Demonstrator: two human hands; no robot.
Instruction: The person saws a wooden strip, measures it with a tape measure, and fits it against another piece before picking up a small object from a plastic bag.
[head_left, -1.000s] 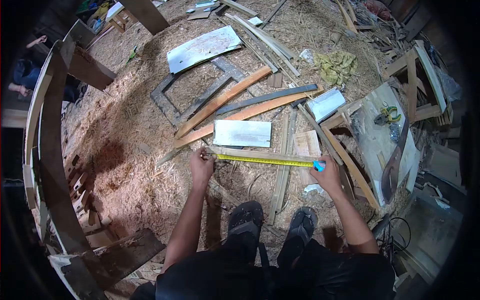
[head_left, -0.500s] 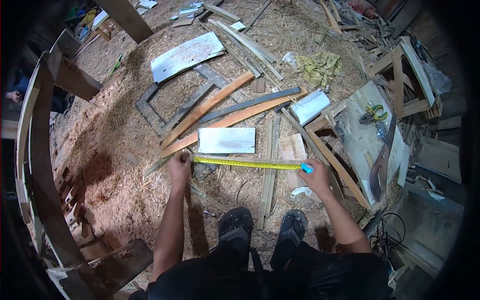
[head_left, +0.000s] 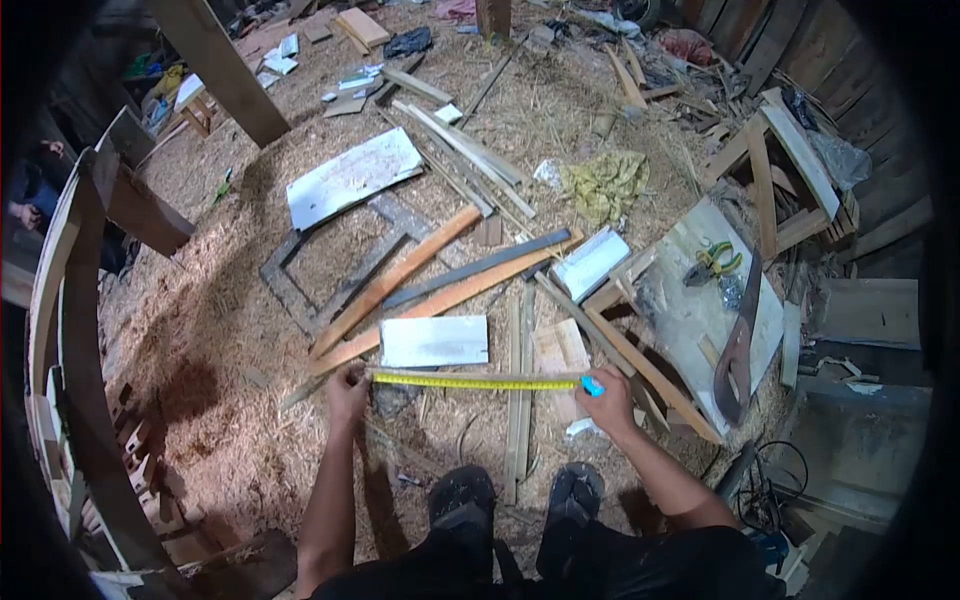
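Note:
A yellow tape measure [head_left: 475,382] is pulled out straight between my two hands, above the sawdust-covered ground. My left hand [head_left: 348,392] is closed at the tape's left end. My right hand [head_left: 607,402] is wrapped round the blue tape case at the other end. Along the tape's upper edge runs a thin wooden strip [head_left: 530,377], its ends hidden by my hands. Just beyond lies a white-faced board [head_left: 434,341]. Two orange-brown wood strips [head_left: 400,282] and a dark strip [head_left: 480,267] lie farther off.
A workbench top [head_left: 690,290] at the right bears pliers [head_left: 715,262] and a handsaw [head_left: 735,365]. Curved wooden framing [head_left: 85,330] stands at the left. A post [head_left: 220,75] rises behind. Offcuts and a yellowish cloth [head_left: 605,187] lie about. Another person's hand [head_left: 25,214] shows far left.
My view has tilted up, so the hands and the boards sit lower and slightly left in it. The tape stays stretched between my hands.

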